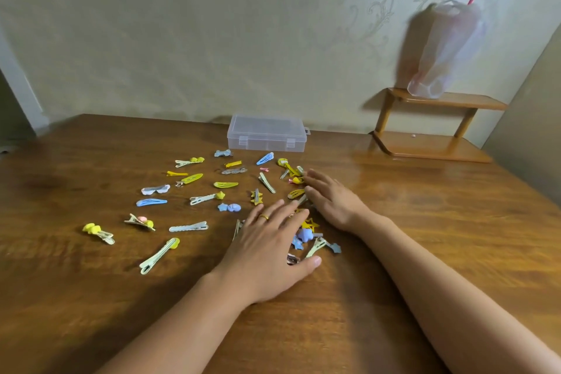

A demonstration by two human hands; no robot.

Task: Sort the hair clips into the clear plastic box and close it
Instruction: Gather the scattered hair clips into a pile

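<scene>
Hair clips [226, 184], small metal and plastic ones in yellow, pale blue and cream, lie scattered over the brown wooden counter [440, 222] in front of the clear plastic box [266, 133]. That box sits at the far edge of the spread, with its lid down and its two front latches apparently fastened, and it looks empty, so I judge the sorting has not begun.

Both hands are flat on the counter with fingers spread and straight, gripping nothing. The left hand [267, 247], with a gold ring on one finger, rests over a small heap of clips well nearer than the box, and a blue flower-shaped clip [305, 234] and a yellow star clip [311, 224] peek out beside it. The right hand [331, 199] lies just right of that heap, its fingertips touching the yellow clips below the box's right end.

The step in hand looks like raking the loose clips together. To do it well, keep the palms low and sweep inward, so the thin flat snap clips slide instead of slipping under the fingers. The outliers far left of the box, such as the long cream clip with a yellow heart [159, 255], need a separate reach. Opening the box first would save handling everything twice.

Beyond the box's right end stands a small wooden shelf [440, 124], and a thin plastic bag [443, 48] hangs on the wall above it.
</scene>
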